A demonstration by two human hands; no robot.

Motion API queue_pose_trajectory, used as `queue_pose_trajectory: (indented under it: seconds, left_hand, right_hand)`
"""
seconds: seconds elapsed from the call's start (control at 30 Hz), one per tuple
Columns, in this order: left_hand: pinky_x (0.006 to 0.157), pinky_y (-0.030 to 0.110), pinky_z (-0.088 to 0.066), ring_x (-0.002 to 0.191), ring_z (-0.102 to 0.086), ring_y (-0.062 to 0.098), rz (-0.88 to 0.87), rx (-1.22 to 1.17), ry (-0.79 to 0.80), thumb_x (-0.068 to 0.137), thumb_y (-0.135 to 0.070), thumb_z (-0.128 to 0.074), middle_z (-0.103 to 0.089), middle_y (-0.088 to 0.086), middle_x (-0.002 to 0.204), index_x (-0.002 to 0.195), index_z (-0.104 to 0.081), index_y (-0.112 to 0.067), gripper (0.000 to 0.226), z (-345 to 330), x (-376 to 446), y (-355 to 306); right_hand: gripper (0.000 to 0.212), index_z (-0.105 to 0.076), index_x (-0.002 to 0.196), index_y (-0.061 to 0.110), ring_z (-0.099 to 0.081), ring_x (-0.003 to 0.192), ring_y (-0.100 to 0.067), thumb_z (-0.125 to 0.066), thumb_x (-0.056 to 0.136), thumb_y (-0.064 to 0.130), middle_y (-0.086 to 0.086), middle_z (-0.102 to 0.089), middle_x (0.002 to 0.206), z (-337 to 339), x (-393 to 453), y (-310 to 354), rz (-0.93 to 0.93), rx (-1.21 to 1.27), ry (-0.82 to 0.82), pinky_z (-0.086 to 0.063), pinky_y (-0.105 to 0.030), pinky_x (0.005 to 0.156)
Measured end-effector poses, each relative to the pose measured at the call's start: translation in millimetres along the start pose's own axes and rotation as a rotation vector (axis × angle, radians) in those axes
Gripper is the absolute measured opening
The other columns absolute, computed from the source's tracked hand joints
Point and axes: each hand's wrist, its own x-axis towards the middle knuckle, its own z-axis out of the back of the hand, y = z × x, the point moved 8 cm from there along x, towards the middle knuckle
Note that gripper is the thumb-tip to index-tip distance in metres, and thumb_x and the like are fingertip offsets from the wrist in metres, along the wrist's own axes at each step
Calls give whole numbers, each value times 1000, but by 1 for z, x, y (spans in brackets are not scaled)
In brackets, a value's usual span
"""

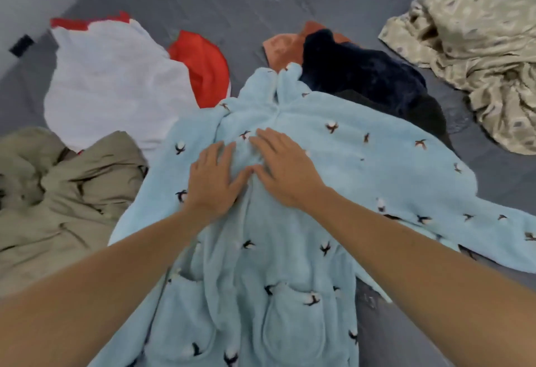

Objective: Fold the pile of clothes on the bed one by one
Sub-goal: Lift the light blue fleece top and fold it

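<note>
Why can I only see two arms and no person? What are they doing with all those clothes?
The camera is worn on the person's head and looks down, so you see what they see: their own arms reaching out. There is just this one picture.

The left hand and the right hand lie flat, side by side, on a fluffy light blue robe with little dark birds on it. The fingers are straight, so they press on the robe rather than grab it, perhaps to smooth it for folding.

The robe is spread on a grey bed. Around it lie more clothes: a white and red top, a crumpled khaki garment, a dark blue fuzzy one with something orange behind it, and a beige patterned cloth at the far right.
</note>
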Motion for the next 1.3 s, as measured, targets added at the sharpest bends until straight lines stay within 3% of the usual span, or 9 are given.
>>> queue_pose_trajectory:
  seconds: [0.17,0.3,0.43,0.53,0.67,0.83,0.97,1.17,1.3]
  left_hand:
    - [122,51,-26,154,-23,34,45,64,99,97,-59,-50,-25,12,167,161,-29,-17,79,4,1,92]
    - [123,46,-26,151,-31,34,-57,149,82,86,-49,-69,-33,17,163,158,-34,-6,91,16,-2,124]
    - [113,45,-39,144,-38,33,-52,177,-80,80,-42,-75,-40,16,157,155,-38,-6,90,45,-1,139]
    - [99,42,-43,126,-45,34,29,209,-43,75,-37,-78,-46,14,140,150,-38,-9,90,56,-1,154]
    - [86,39,-48,106,-52,27,88,-97,1,89,-26,-66,-56,9,117,128,-52,-9,45,62,-4,168]
    - [65,33,-40,82,-56,20,48,-255,-54,97,-26,-61,-57,0,94,104,-52,-13,17,90,6,168]
    - [52,29,-37,59,-51,10,89,-489,17,104,-25,-56,-55,-3,76,101,-42,-16,17,100,6,173]
    - [67,23,-52,81,-65,7,276,-797,146,98,-44,-67,-67,-2,95,108,-58,-13,33,102,-4,183]
    - [56,20,-38,56,-49,7,326,-907,199,95,-62,-61,-52,-6,62,70,-52,-10,58,110,-9,185]
  right_hand:
    - [59,-49,150,6,-40,147,-35,-60,95,25,-17,-45,157,-55,70,49,40,21,91,-31,-47,123]
    - [80,-43,155,9,-37,148,-38,-73,80,13,-16,-37,162,-89,105,66,51,-34,178,-34,-47,120]
    - [86,-37,159,19,-29,153,-34,-74,81,19,-8,-31,167,-97,130,73,50,-150,149,-32,-50,120]
    - [87,-37,159,21,-32,151,-32,-77,81,25,-6,-41,160,-103,149,86,118,-196,196,-24,-51,124]
    - [65,-61,134,17,-51,100,-30,-80,73,27,-9,-54,113,-97,174,108,231,-129,194,-45,-46,93]
    - [41,-61,111,16,-47,95,-24,-71,72,28,-3,-55,104,-93,185,133,293,-62,347,-44,-44,80]
    - [37,-58,118,20,-47,98,-20,-66,81,22,4,-56,95,-87,188,146,249,-32,481,-37,-39,83]
    - [11,-61,98,27,-47,107,-22,-62,93,37,7,-57,96,-82,190,148,43,77,647,-28,-41,86]
    - [37,-72,96,23,-52,100,-17,-49,104,51,8,-61,92,-71,194,154,-23,142,653,-31,-44,90]
